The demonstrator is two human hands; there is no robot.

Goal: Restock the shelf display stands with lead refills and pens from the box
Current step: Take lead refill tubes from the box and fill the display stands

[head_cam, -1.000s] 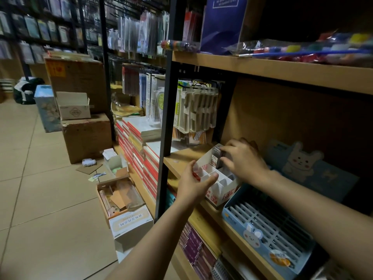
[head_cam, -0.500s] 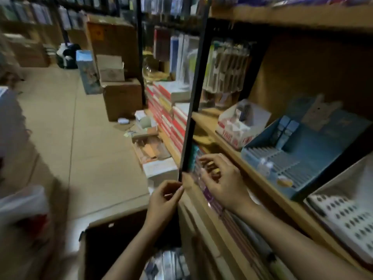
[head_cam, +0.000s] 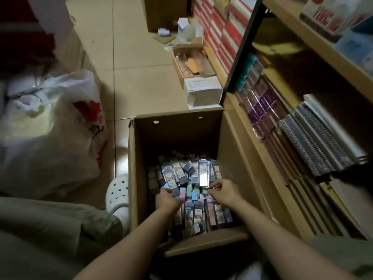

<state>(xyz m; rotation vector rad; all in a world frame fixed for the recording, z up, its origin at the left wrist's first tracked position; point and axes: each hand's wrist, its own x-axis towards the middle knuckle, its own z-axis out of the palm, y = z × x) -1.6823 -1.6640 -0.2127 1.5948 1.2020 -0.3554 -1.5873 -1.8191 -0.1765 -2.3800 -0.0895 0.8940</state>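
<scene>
An open cardboard box (head_cam: 228, 150) stands on the floor beside the shelf unit, its bottom covered with several lead refill packs (head_cam: 181, 172). Both my hands are down inside it. My left hand (head_cam: 168, 200) curls its fingers around a blue-capped refill pack (head_cam: 177, 191). My right hand (head_cam: 224, 194) pinches the lower end of a shiny clear refill pack (head_cam: 203, 177). Up on the shelf at the top right, blurred, are a white and red display stand (head_cam: 331, 19) and a blue display stand (head_cam: 357, 45).
A full plastic bag (head_cam: 60, 128) lies on the floor to the left, next to my white clog (head_cam: 117, 193). Small open cartons (head_cam: 197, 91) sit beyond the box. Spiral notebooks (head_cam: 314, 142) fill the lower shelf behind a black upright post (head_cam: 242, 51).
My view has swung from the shelf stands down to the floor box. Both hands left the shelf edge and went down into the box onto the refill packs.
</scene>
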